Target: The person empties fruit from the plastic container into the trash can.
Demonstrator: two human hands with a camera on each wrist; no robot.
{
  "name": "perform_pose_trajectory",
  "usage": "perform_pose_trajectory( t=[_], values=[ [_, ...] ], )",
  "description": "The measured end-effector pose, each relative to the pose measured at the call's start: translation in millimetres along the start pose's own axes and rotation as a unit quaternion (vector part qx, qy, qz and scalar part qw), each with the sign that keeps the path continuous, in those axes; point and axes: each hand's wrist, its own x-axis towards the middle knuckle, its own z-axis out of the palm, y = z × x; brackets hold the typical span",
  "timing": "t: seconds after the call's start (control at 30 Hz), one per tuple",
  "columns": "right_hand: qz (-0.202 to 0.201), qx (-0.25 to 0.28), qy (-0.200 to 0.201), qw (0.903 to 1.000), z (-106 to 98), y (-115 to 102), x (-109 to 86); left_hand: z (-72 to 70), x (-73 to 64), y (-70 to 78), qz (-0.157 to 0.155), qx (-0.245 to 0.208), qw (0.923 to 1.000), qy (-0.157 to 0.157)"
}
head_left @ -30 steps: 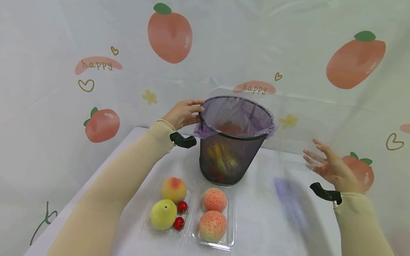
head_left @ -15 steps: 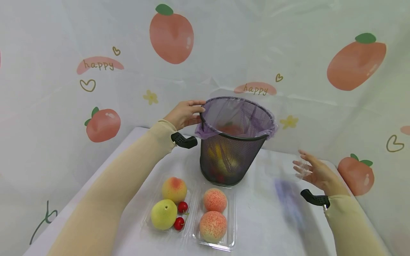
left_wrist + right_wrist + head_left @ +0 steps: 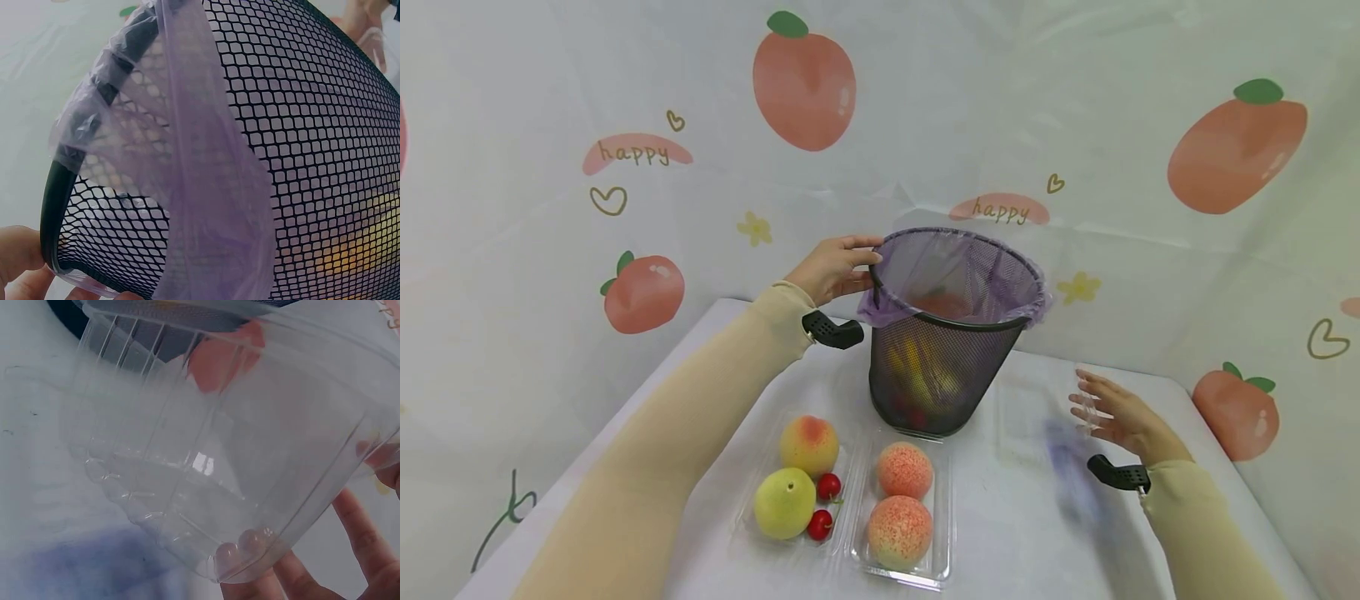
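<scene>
At the left side of a black mesh wastebasket (image 3: pixel 977 367), my left hand (image 3: pixel 833 268) grips the rim, fingers and thumb around it. A thin purple bin liner (image 3: pixel 883 312) is folded over that rim; its loose flap (image 3: pixel 212 187) fills much of the left wrist view. Yellow and red shapes show through the mesh near the bottom. To the right, just above the table, my right hand (image 3: pixel 1123 421) holds a clear plastic container (image 3: pixel 187 462). Its ribbed, see-through wall spans the right wrist view, with fingertips (image 3: pixel 269 584) and thumb at its edge.
In front of the wastebasket, a clear plastic tray (image 3: pixel 942 575) holds two speckled peaches (image 3: pixel 900 531). Left of it, another clear tray carries a yellow-red peach (image 3: pixel 808 446), a yellow-green pear (image 3: pixel 785 503) and two cherries (image 3: pixel 820 525). A printed cloth (image 3: pixel 880 183) hangs behind.
My right hand has moved left and down with the clear container, from beyond the table's right side to over the table. The left hand stays on the wastebasket rim.
</scene>
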Motion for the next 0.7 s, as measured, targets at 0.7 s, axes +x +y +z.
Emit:
perform_pose_trajectory(
  t=[0.7],
  values=[
    [0.002, -0.058, 0.001, 0.9983, 0.7, 6.4, 4.0, 0.3, -0.4, -1.1, 0.006, 0.004, 1.0, 0.003]
  ],
)
